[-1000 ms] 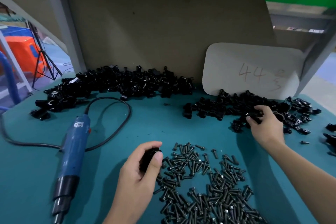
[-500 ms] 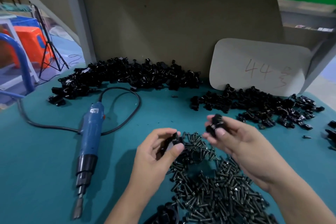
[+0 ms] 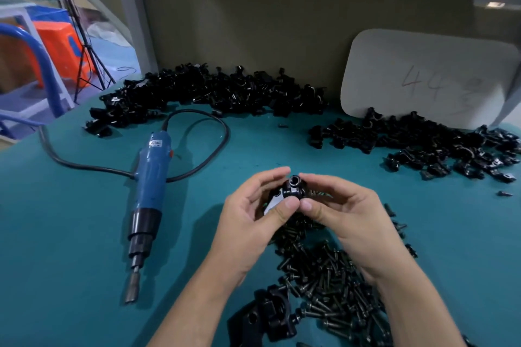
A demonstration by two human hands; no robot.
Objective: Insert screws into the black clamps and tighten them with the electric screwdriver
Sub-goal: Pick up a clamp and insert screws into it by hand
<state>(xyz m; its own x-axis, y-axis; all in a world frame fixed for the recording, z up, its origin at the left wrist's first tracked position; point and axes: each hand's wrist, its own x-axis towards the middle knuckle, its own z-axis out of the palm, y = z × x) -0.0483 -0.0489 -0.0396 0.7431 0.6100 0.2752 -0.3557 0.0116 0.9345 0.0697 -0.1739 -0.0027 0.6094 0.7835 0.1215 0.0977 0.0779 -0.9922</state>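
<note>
pinching clamp (image 3: 293, 189) between left hand (image 3: 252, 218) and right hand (image 3: 345, 214)

The teal table (image 3: 70, 234) carries a blue electric screwdriver (image 3: 148, 183), bit toward the near edge, its black cord (image 3: 222, 127) looped just behind it. Beyond the screwdriver a long heap of black clamps (image 3: 220, 93) lies along the wall; to its right lie a second clamp heap (image 3: 423, 144) and, nearer, a spread of dark screws (image 3: 332, 276).
</note>
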